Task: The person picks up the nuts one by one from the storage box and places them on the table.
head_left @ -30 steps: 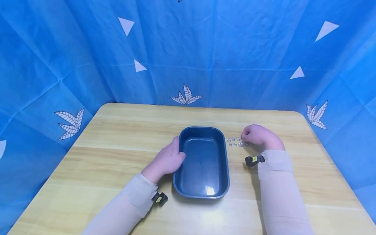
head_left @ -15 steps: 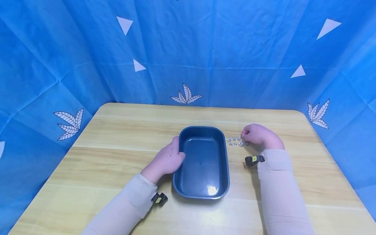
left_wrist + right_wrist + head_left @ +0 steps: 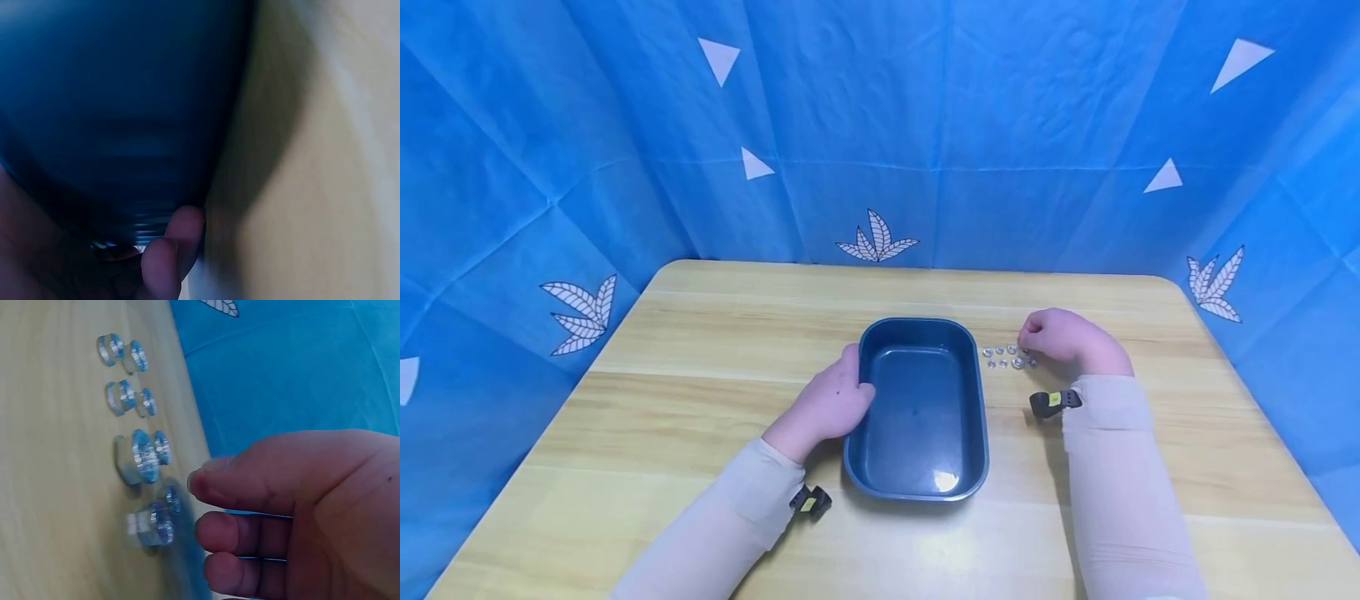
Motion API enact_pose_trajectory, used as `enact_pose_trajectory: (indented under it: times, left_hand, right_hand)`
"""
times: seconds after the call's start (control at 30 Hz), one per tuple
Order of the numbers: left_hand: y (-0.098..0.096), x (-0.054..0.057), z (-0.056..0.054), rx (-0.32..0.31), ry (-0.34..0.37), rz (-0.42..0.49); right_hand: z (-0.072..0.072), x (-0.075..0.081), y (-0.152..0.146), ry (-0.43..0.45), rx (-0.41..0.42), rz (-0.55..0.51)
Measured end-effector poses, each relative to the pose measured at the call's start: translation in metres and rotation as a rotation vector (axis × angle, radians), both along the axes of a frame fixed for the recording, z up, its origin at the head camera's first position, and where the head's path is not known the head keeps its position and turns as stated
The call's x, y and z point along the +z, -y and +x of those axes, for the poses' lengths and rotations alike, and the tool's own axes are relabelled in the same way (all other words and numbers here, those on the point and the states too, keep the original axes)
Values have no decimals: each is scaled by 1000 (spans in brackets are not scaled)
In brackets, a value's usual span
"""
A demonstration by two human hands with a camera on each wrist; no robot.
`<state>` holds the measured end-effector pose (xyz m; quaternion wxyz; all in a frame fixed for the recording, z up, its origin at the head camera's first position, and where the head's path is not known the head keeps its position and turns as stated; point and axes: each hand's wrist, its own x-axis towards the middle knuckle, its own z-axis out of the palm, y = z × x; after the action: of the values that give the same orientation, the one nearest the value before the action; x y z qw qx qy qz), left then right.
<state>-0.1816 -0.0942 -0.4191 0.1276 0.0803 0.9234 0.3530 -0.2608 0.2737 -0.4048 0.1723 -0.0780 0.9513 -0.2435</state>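
Observation:
A deep blue plastic bin (image 3: 917, 492) with rounded corners stands mid-table. My left hand (image 3: 827, 404) grips its left side wall, thumb over the rim. In the left wrist view, curled fingers (image 3: 185, 231) show against the bin's outside wall. Right of the bin lie small clear faceted round pieces (image 3: 1018, 363), glassy-looking, in two short rows. Just above the right end of those rows is my right hand (image 3: 1066, 335). In the right wrist view its loosely bent fingers (image 3: 217, 531) are apart from the clear pieces (image 3: 145, 456), and nothing shows between thumb and fingers.
The light wooden table (image 3: 700, 350) has rounded far corners. A blue curtain (image 3: 1030, 108) with white triangles and leaf prints hangs behind it and along both sides. A black wrist camera (image 3: 1055, 403) is strapped at each sleeve cuff.
My right hand has lifted slightly off the end of the rows, and a clear piece beneath its fingertips now shows. The left hand and bin stay put; the head view has shifted slightly.

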Motion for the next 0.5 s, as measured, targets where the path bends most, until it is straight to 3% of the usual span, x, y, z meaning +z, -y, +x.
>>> enact_pose_trajectory:
  times: [0.2,0.5]
  left_hand:
    - [-3,0,-4,-7,2,-7]
    - [-3,-4,-10,-4,5,31]
  right_hand:
    - [1,7,-3,-31,4,-6]
    - [8,22,4,-152,24,-34]
